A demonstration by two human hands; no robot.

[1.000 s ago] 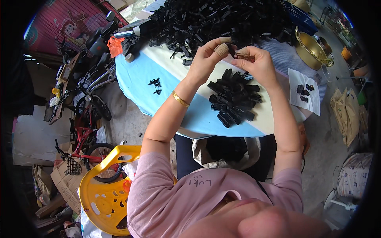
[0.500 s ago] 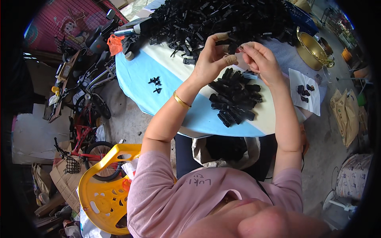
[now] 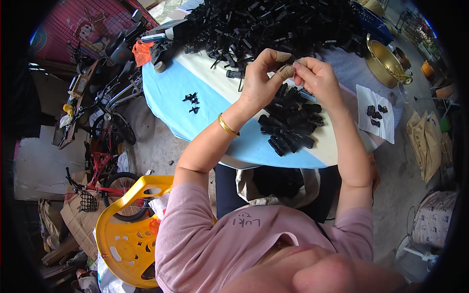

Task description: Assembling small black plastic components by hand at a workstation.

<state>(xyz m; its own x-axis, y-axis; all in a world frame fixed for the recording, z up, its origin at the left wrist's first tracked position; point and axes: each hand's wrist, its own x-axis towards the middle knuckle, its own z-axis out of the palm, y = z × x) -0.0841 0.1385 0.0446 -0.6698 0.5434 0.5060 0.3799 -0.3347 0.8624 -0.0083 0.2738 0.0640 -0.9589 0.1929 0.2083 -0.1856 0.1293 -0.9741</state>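
Note:
Above the table, both of my hands meet at their fingertips. My left hand (image 3: 264,80), with tan tape wrapped on its thumb and a finger, pinches a small black plastic part (image 3: 292,61), mostly hidden by the fingers. Thumb and fingers of my right hand (image 3: 318,80) press together against it; whatever they hold is too small to make out. Just below lies a loose heap of black plastic pieces (image 3: 290,122), with a pale blue strip (image 3: 307,94) partly under my right hand. A large mound of similar black parts (image 3: 273,24) covers the far side.
The round table (image 3: 171,110) has a blue and cream striped cover. Tiny black pieces (image 3: 192,100) lie at left; dark bits rest on a white sheet (image 3: 362,115) at right. A brass pot (image 3: 382,63) stands beyond. A yellow chair (image 3: 110,229) and red bicycle (image 3: 100,166) are at left.
My left hand has turned and its fingers have drawn closer together, hiding more of the black part. My right fingertips have come up against my left thumb.

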